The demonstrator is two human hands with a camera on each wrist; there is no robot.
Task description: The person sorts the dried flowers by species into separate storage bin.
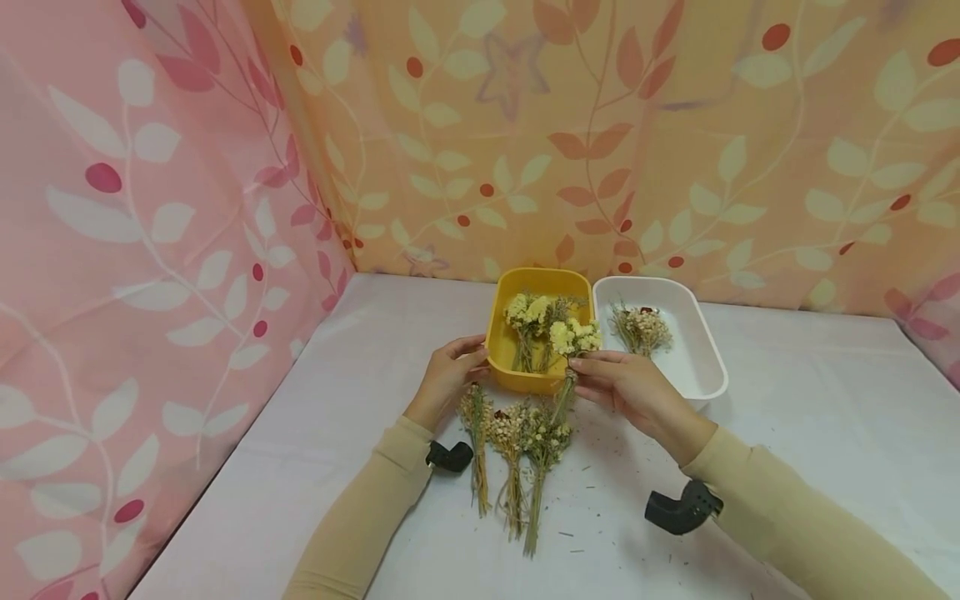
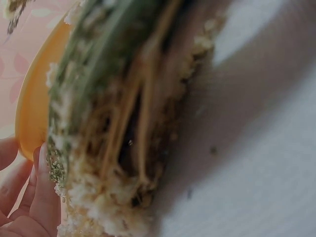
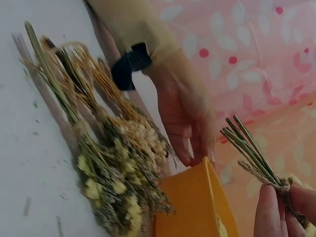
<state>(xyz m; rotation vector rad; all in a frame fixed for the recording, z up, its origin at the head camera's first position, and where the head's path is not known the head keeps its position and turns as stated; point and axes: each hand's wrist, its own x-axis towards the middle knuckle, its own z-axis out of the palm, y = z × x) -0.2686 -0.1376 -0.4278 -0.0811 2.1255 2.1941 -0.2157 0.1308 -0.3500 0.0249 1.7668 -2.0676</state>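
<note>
My right hand (image 1: 626,387) pinches a small bunch of dried yellow flowers (image 1: 573,337) at its twine-tied stems (image 3: 249,153), over the front right corner of the yellow container (image 1: 517,381). The blossoms point toward the back and the stem ends toward me. My left hand (image 1: 448,375) grips the rim of that container at its front left, with thumb and fingers on either side of the wall in the left wrist view. Inside the container lie other bunches of yellow flowers (image 1: 528,310). The left wrist view is mostly filled by blurred dried flowers (image 2: 108,197) close to the camera.
Several dried bunches (image 1: 510,429) lie in a row on the white table (image 1: 315,467) in front of the yellow container. A white container (image 1: 712,362) with a cream-flowered bunch (image 1: 643,329) stands to its right. Stem scraps are scattered nearby. Patterned cloth (image 1: 465,150) hangs behind.
</note>
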